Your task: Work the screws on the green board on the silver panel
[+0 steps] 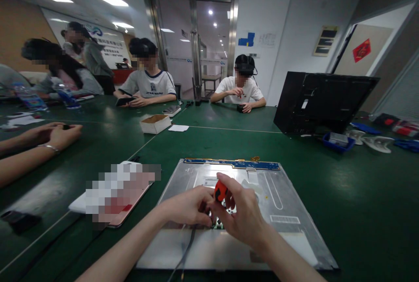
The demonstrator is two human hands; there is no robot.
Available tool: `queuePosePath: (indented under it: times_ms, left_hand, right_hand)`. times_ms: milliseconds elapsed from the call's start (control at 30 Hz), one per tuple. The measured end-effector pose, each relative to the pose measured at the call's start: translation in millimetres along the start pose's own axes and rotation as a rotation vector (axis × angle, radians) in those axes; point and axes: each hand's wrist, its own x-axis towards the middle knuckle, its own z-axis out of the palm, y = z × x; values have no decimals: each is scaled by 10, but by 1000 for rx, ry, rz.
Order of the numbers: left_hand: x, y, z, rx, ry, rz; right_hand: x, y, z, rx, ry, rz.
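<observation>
Two bare hands, one tool, one flat panel. Orange-and-black handle (220, 191), rounded, is gripped upright between thumb and fingers of the right hand (245, 212). Left hand (196, 207) is curled in close at the handle's lower end; whether anything is pinched there can't be told. Shaft and tip are hidden by fingers, so a screwdriver is only probable. Handle is held above one green circuit board (218, 223), mid-panel. Panel (288, 186): rectangular, dull grey metal back, laid flat on the green table (366, 212); one narrow blue strip board (229, 164) is fixed along the far edge, one barcode label (284, 219) is stuck on at right. Dark thin cables (187, 251) are run off the near edge. Also seen: one open white box (156, 127), two clear plastic bottles (31, 98), one black monitor (322, 101), glossy-edged
</observation>
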Motion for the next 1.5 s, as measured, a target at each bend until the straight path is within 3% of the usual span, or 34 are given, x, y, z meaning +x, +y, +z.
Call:
queuePosePath:
  times_ms: [233,533,900,1167,1500]
  left_hand:
    - [4,-20,-5,12,-38,19]
    - [5,-42,-3,34,-19,9]
    - [8,-37,10,50,-29,31]
    - [-2,-2,-7,23,-16,20]
    - [2,-9,1,43,-25,43]
  right_hand:
    - [-53,9,-23,85,-74,43]
    - [-16,17,9,-13,5,9]
    - [-18,-2,-31,54,-78,20]
    - [-10,2,4,-20,0,9]
    - [-17,4,-36,89,-90,21]
